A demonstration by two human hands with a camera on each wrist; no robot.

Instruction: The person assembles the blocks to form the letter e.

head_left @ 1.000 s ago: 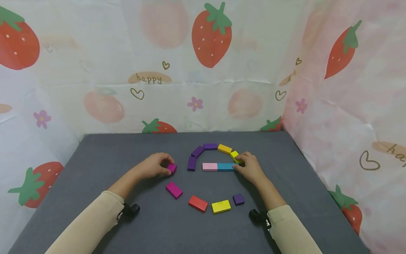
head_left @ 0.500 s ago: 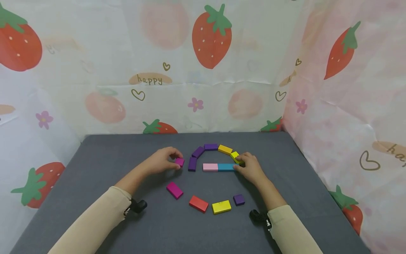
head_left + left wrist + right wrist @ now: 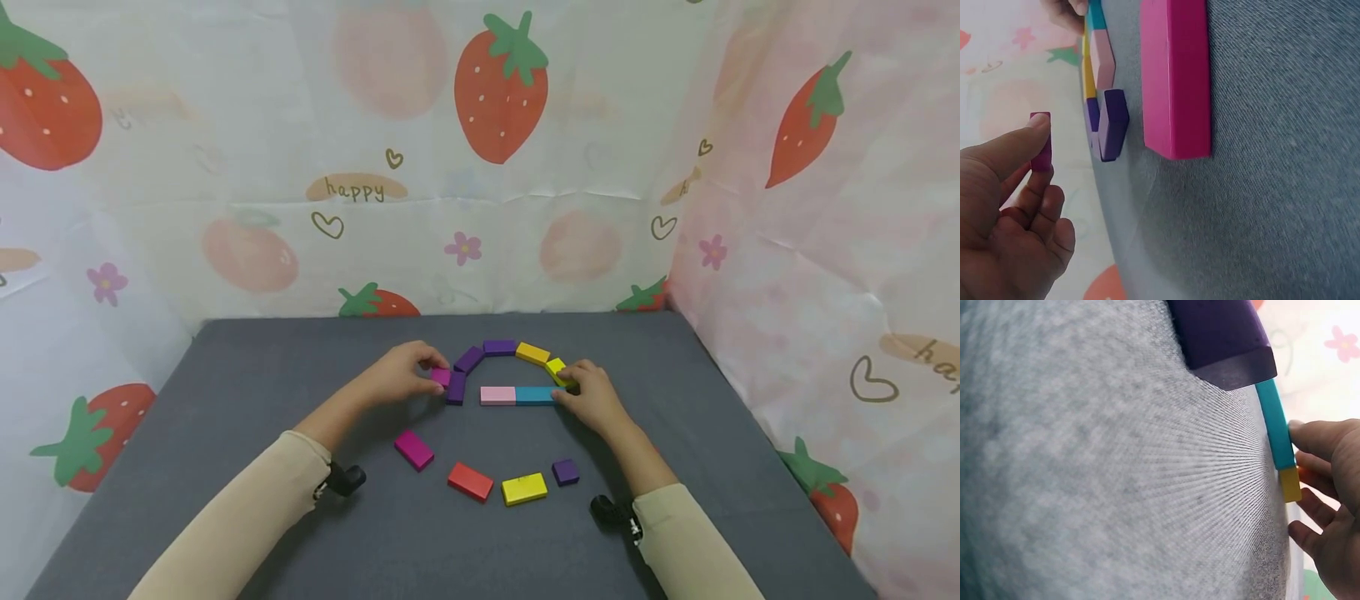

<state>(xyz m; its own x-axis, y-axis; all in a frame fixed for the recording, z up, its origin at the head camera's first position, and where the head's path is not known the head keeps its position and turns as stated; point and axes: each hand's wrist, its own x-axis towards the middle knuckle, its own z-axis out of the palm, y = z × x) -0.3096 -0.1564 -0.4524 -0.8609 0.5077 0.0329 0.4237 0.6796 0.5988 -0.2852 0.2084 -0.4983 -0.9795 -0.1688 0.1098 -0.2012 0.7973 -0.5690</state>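
My left hand (image 3: 399,373) pinches a small magenta block (image 3: 439,377) between thumb and fingertips, just left of the arc's lowest purple block (image 3: 456,388). In the left wrist view this magenta block (image 3: 1041,157) shows edge-on. At the arc's other end, my right hand (image 3: 597,400) holds the corner where a yellow block (image 3: 556,367) meets the blue block (image 3: 534,396). Its thumb touches the blue one and its fingers reach the yellow one, partly hiding both. Purple blocks and an orange-yellow block (image 3: 532,353) complete the curve. A pink block (image 3: 497,396) adjoins the blue one.
Nearer the person lie a larger magenta block (image 3: 414,450), a red block (image 3: 470,482), a yellow block (image 3: 524,489) and a small purple block (image 3: 566,472). The grey cloth-covered table (image 3: 247,367) ends at a strawberry-printed curtain (image 3: 465,208) behind and at both sides.
My left hand has carried the small magenta block right and slightly away from the person, up to the purple block. My right hand and the other blocks have stayed put.
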